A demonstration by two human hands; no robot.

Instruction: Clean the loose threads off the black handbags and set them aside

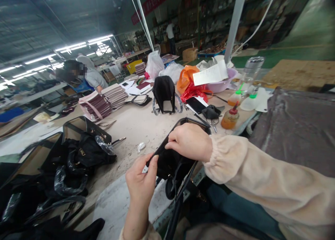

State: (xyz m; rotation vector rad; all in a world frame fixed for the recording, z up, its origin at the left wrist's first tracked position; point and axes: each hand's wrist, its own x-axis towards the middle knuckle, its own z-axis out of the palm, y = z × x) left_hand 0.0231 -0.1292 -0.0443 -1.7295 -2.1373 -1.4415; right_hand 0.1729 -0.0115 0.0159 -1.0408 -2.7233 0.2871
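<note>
A black handbag point(166, 165) is tilted over the table's near edge, its opening facing up and its handles hanging toward me. My left hand point(142, 179) pinches the near left corner of its rim between thumb and fingers. Across the opening, my right hand point(190, 140) is closed on the bag's upper edge, thumb pointing left; its fingertips are partly hidden. Farther back on the table stands another black handbag point(164, 95), upright, with plastic-wrapped handles. A crumpled white scrap point(141, 147) lies to the left of the bag I hold.
Several black bags point(89, 145) crowd the left side. Behind them are stacked maroon-edged panels point(98, 107). At right stand a glue bottle with a red cap point(230, 118), a phone point(195, 105) and a purple basin point(222, 84). A co-worker point(92, 74) is at the back left.
</note>
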